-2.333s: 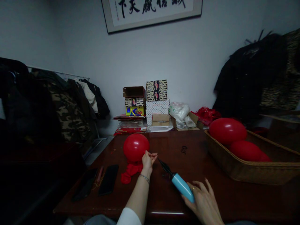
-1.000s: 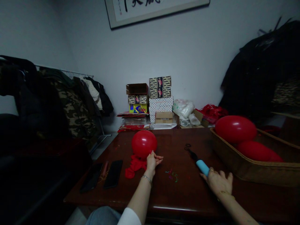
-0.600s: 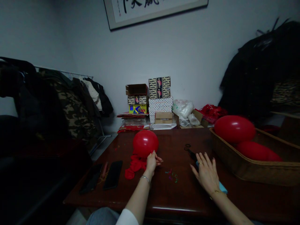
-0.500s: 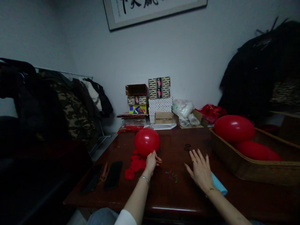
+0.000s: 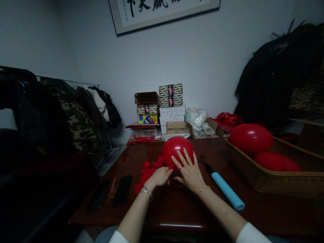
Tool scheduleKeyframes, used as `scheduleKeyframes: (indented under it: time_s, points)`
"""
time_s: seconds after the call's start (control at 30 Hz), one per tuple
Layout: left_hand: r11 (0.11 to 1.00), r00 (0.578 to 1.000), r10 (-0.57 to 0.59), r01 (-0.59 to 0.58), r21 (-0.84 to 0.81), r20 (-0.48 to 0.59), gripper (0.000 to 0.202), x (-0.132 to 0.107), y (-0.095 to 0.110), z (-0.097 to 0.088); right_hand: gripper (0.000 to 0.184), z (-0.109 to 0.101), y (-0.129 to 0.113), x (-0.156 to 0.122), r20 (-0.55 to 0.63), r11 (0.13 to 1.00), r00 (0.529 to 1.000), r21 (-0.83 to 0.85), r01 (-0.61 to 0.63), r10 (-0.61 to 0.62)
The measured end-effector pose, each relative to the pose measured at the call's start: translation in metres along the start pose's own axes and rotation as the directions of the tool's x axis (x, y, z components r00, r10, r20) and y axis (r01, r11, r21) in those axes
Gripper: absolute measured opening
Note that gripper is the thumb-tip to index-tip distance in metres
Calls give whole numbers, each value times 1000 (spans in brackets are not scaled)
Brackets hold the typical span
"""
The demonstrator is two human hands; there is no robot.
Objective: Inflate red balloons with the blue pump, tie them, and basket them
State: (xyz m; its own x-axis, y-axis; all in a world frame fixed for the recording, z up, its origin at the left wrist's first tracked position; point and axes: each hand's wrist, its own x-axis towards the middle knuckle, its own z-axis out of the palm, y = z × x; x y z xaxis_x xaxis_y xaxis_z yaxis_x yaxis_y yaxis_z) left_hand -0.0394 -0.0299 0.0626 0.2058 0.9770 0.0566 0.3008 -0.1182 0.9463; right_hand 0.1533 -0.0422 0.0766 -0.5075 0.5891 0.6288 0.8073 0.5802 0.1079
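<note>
At the middle of a dark wooden table [image 5: 197, 212], the left hand [image 5: 161, 176] pinches an inflated red balloon [image 5: 173, 146] at its near end, while the right hand [image 5: 190, 173] lies spread over the balloon's near right side. Left of the balloon lies a pile of limp red balloons [image 5: 145, 174]; farther left are two flat dark devices [image 5: 122, 191]. To the right rests a light-blue pump [image 5: 227, 191], near a woven basket [image 5: 286, 184] with large red balloons [image 5: 251, 137]. Stacked boxes [image 5: 172, 116] stand at the far side.
</note>
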Motion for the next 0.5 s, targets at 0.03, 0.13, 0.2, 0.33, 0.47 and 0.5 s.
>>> scheduleKeyframes:
  time_s: [0.03,0.13,0.2,0.33,0.47,0.5]
  points:
    - [1000,999,30,-30,2,-19,34,-1,1,-2,91,0,-2,2,7,1000,1000,7,8,-8]
    - [987,985,156,-152,49,-75,33,-2,0,-4,92,3,-9,4,22,1000,1000,23,9,-9]
    - [993,988,122,-122,5,-100,36,-3,-1,-5,89,5,-12,4,27,1000,1000,29,-4,3]
    - [999,985,14,-20,-29,-173,35,-10,14,-11,78,9,-16,3,29,999,999,34,-40,39]
    - [782,978,164,-47,622,-131,29,-24,54,-18,75,11,-21,4,38,995,996,55,-82,80]
    - [628,985,155,-40,777,-75,24,-28,64,-20,74,11,-23,4,37,993,995,58,-100,97]
